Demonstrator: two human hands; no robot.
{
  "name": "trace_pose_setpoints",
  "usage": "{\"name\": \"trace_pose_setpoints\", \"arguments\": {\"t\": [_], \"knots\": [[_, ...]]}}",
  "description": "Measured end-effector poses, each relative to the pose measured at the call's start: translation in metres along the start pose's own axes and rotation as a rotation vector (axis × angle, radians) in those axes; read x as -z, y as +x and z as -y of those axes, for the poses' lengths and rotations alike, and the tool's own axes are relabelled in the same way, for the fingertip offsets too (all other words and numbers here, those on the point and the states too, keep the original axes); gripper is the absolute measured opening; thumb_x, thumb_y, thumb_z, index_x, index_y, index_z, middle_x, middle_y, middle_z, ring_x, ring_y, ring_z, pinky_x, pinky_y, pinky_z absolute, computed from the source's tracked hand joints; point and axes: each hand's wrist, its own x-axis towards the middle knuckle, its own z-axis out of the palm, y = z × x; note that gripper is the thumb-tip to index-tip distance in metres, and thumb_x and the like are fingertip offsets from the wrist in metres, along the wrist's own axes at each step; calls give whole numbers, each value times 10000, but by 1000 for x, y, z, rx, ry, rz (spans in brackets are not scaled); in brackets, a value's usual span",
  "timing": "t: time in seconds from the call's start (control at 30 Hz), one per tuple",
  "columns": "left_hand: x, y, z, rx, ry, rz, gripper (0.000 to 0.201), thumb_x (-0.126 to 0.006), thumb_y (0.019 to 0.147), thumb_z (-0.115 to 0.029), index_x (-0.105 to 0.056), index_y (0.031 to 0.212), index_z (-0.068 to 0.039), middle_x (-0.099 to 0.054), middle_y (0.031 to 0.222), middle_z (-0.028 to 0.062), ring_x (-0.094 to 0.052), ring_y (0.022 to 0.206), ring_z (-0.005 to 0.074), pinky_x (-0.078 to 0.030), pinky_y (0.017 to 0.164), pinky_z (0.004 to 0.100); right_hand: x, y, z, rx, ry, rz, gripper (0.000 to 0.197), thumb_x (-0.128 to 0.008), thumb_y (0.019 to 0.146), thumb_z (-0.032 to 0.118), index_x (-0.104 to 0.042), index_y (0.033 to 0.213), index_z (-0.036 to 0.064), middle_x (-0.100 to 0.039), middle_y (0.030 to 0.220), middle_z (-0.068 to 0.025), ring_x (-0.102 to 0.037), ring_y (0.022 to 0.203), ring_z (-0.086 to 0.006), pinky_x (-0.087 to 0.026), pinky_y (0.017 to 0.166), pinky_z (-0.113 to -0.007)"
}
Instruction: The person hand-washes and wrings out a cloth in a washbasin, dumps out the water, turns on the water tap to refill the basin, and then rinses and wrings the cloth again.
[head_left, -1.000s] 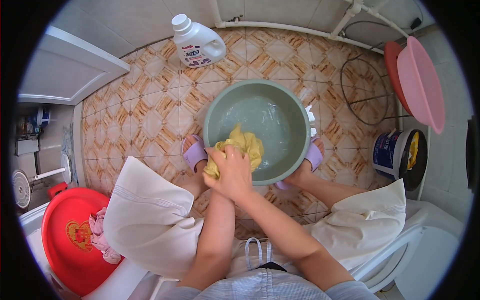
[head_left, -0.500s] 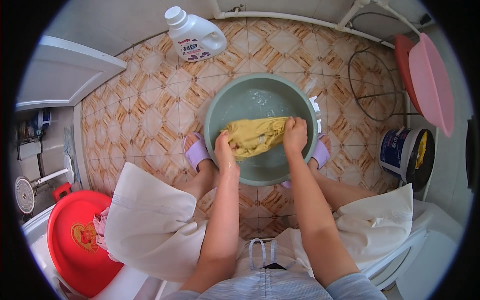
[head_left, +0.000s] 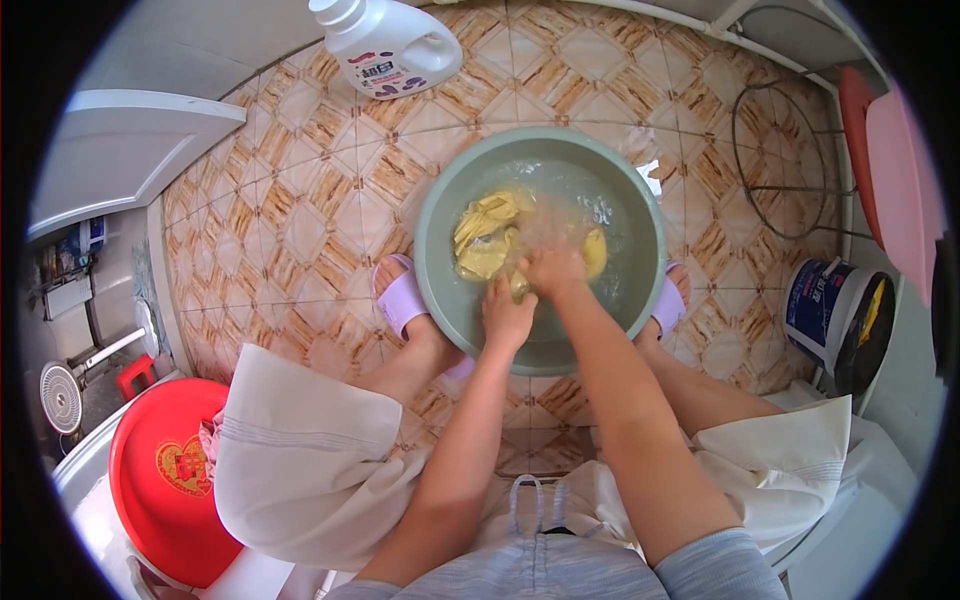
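Gripping noted: yellow cloth (head_left: 487, 240) lying in water inside grey-green basin (head_left: 445, 290) on tiled floor (head_left: 300, 220) | left hand (head_left: 506, 315) fingers clamped on cloth | right hand (head_left: 553, 268) fingers closed on cloth | detergent bottle (head_left: 388, 42) well apart

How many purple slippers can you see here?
2: the left slipper sits at the green basin's left edge, the right slipper peeks out at its right edge, partly hidden.

Bare forearms, cream knee-length cloth shorts (head_left: 310, 460), a grey-blue striped top with drawstring (head_left: 540, 560), and lilac plastic slippers (head_left: 400, 297).
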Motion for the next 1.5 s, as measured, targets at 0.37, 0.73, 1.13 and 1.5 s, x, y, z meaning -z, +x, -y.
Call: {"name": "trace_pose_setpoints", "arguments": {"t": [0.37,0.73,1.13,1.5], "knots": [[34,4,-11,690,-1498,133,597,-457,824,-481,-335,1323,-178,-385,1333,91,-402,1184,323,-196,963,664,-5,-7,-26,-470,577,-245,484,-650,750,358,-553,1164,127,-596,1029,-117,-533,1032,-307,-423,863,-458],[66,9,-8,37,-1948,568,504,-425,916,-423,-465,1242,-41,-545,1192,101,-541,1060,226,-442,914,371,116,-110,115,203,862,-415,239,-670,689,254,-613,757,32,-633,808,-151,-610,706,-305,-491,649,-393],[74,-12,-49,285,-1741,386,317,-428,908,-224,-531,1124,-16,-583,1076,117,-572,992,237,-473,865,358,111,-63,31,-103,1093,-394,302,-614,759,283,-644,1010,118,-558,1055,-137,-521,992,-299,-435,840,-397],[63,-22,-49,387,-1567,252,393,-412,925,-340,-521,1133,-26,-585,1044,116,-579,981,224,-475,860,359,110,-52,47,-139,772,-460,248,-590,801,319,-625,803,73,-604,793,-150,-589,739,-349,-455,638,-433]]}}
